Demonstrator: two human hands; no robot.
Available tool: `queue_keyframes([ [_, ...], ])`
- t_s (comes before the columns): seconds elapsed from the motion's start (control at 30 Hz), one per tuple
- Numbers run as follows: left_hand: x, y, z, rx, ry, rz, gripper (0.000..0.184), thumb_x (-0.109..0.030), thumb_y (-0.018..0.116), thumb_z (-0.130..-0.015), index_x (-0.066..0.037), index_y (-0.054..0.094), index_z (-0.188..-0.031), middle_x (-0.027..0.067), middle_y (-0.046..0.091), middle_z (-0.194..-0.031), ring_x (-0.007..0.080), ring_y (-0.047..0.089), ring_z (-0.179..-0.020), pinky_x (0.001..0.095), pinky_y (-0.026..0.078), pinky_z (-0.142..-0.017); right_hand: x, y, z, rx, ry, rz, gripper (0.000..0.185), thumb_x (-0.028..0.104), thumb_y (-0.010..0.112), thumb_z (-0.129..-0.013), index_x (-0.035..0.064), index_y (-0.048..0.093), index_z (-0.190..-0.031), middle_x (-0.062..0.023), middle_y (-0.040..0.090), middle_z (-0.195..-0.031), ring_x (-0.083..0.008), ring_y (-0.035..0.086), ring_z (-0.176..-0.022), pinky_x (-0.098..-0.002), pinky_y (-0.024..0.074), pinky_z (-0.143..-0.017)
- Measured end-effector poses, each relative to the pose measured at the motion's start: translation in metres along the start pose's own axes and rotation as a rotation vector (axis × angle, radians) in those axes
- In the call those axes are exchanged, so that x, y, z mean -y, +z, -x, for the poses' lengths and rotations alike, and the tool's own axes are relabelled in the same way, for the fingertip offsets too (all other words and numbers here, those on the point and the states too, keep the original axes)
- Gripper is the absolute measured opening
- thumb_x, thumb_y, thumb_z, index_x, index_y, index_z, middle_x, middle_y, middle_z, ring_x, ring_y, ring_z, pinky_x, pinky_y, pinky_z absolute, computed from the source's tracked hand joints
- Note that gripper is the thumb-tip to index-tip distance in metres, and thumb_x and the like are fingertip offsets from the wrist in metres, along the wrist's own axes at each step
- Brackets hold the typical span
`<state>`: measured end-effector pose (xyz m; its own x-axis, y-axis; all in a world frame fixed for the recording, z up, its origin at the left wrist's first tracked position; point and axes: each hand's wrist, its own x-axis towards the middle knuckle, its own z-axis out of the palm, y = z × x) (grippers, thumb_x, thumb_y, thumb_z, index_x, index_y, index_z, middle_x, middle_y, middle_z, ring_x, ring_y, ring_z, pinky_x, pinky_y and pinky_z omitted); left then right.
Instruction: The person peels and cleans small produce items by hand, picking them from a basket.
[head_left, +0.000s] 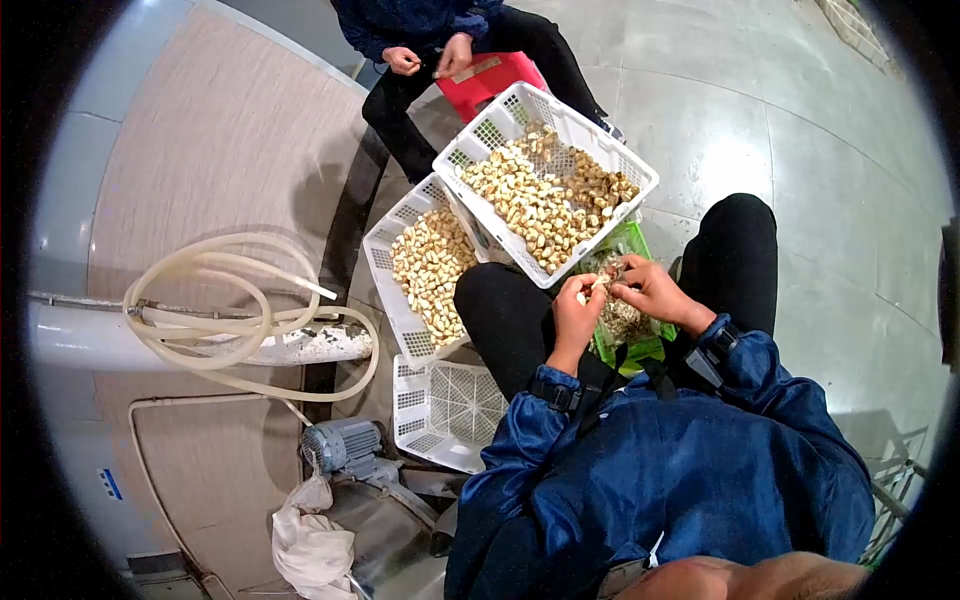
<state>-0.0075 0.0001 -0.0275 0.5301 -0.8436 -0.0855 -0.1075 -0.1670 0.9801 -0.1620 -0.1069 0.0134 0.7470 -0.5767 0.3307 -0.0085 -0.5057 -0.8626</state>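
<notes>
Pinching a pale piece (599,283), left hand (576,318) meets curled right hand (655,292), whose hold is unclear.

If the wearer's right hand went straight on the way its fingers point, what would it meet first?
Most likely the pale piece at the fingertips of the left hand, then that hand itself; the right hand is very close, though exact depth is unclear.

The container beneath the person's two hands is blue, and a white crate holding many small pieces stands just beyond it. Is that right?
Not quite: the container beneath the left hand and right hand is bright green, not blue, as the head view shows. The white crate holding many small pieces does stand just beyond it.
</notes>
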Motion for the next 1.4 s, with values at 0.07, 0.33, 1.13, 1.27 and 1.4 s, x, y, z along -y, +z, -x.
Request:
queue_keyframes([
  [0.07, 0.0, 0.001, 0.001, 0.025, -0.04, 0.052, 0.021, -0.013, 0.068, -0.088, 0.004, 0.065, -0.099, 0.0063, 0.066, -0.085, 0.0124, 0.061, -0.073, 0.0267, 0.05, -0.065, 0.001, -0.002, 0.0, 0.015, 0.092, -0.021, 0.021, 0.016, 0.064, -0.089, -0.004, 0.066, -0.085, -0.0132, 0.066, -0.085, -0.0253, 0.063, -0.08, -0.0365, 0.049, -0.07],
  [0.33, -0.029, 0.0, 0.004, 0.032, -0.216, 0.398, 0.029, -0.012, 0.065, -0.091, 0.005, 0.06, -0.114, 0.0016, 0.063, -0.082, 0.0061, 0.054, -0.062, 0.0195, 0.042, -0.053, 0.006, -0.006, -0.001, 0.035, 0.162, -0.106, 0.018, 0.014, 0.063, -0.089, -0.0029, 0.067, -0.083, -0.0152, 0.066, -0.098, -0.0238, 0.065, -0.09, -0.035, 0.0498, -0.074],
  [1.13, -0.024, -0.007, 0.005, 0.188, -0.326, 0.549, 0.031, -0.012, 0.061, -0.095, 0.005, 0.057, -0.12, 0.0049, 0.062, -0.09, 0.0057, 0.051, -0.067, 0.019, 0.042, -0.056, 0.003, -0.008, 0.001, 0.076, 0.296, -0.276, 0.026, 0.019, 0.058, -0.095, -0.0017, 0.063, -0.081, -0.0037, 0.058, -0.071, -0.0102, 0.052, -0.071, -0.0302, 0.0435, -0.064],
  [1.27, -0.026, -0.008, 0.004, 0.179, -0.34, 0.575, 0.029, -0.014, 0.061, -0.095, 0.004, 0.058, -0.118, 0.0037, 0.061, -0.087, 0.0052, 0.052, -0.067, 0.0189, 0.042, -0.056, 0.0, -0.007, 0.002, 0.089, 0.416, -0.383, 0.024, 0.018, 0.06, -0.094, -0.0014, 0.064, -0.08, -0.0043, 0.06, -0.073, -0.0108, 0.054, -0.071, -0.0303, 0.0443, -0.064],
  [1.4, -0.023, -0.008, 0.004, 0.159, -0.336, 0.562, 0.028, -0.016, 0.062, -0.095, 0.002, 0.058, -0.115, 0.0019, 0.059, -0.083, 0.0051, 0.051, -0.066, 0.0188, 0.041, -0.055, -0.006, 0.0, 0.003, 0.041, 0.121, -0.268, 0.02, 0.015, 0.064, -0.091, -0.0012, 0.065, -0.079, -0.0083, 0.064, -0.084, -0.0149, 0.059, -0.08, -0.0318, 0.0467, -0.07],
])
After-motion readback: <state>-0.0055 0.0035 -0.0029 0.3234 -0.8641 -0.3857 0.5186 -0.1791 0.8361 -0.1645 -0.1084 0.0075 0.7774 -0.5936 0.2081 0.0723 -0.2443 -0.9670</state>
